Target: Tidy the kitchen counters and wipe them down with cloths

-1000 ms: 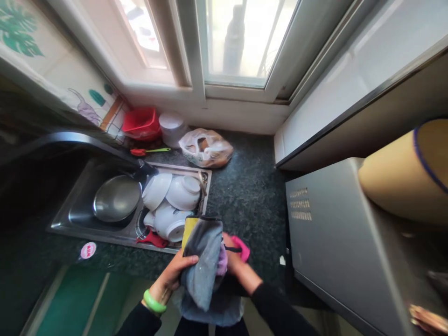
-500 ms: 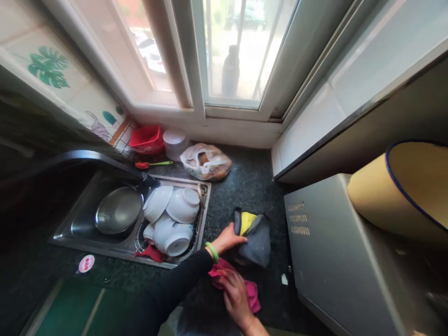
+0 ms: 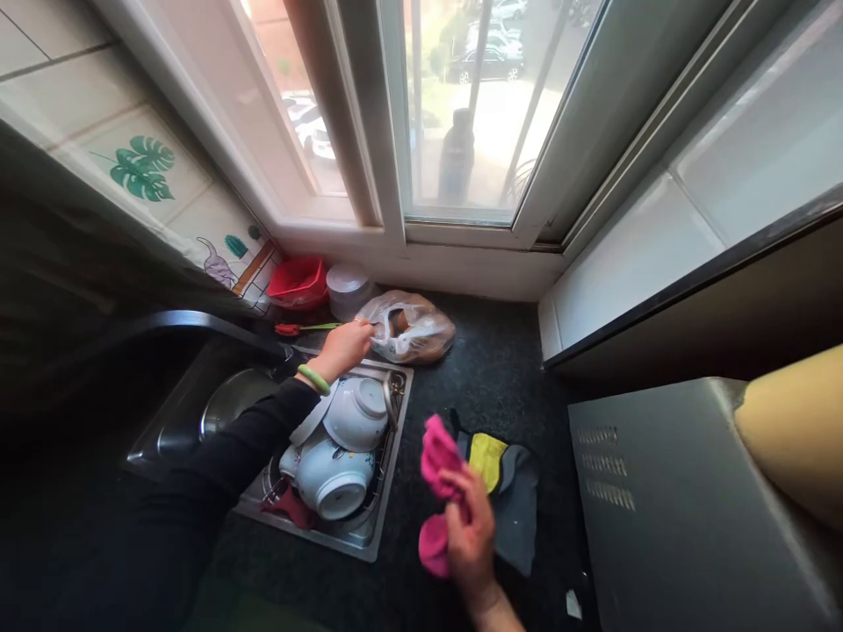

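My left hand (image 3: 343, 348), with a green bangle at the wrist, reaches over the sink to the back of the counter. Its fingers pinch the left edge of a clear plastic bag (image 3: 421, 338) with something brown inside. In my right hand (image 3: 471, 527) is a bunched pink cloth (image 3: 440, 456), lifted above the counter and gripped in the fingers. Behind and to the right of that hand lies a grey cloth (image 3: 517, 505) with a yellow patch (image 3: 487, 456), flat on the dark counter.
Upturned white bowls (image 3: 335, 483) sit in a rack in the sink (image 3: 365, 549), under my left arm. A pan (image 3: 230, 399) stands beside them. At the back are a red basket (image 3: 298, 283) and a white tub (image 3: 349, 291). A grey metal box (image 3: 659, 474) borders the right.
My left hand has let go of the grey cloth and moved left and back to the plastic bag. My right hand has raised the pink cloth off the counter. The view has shifted.
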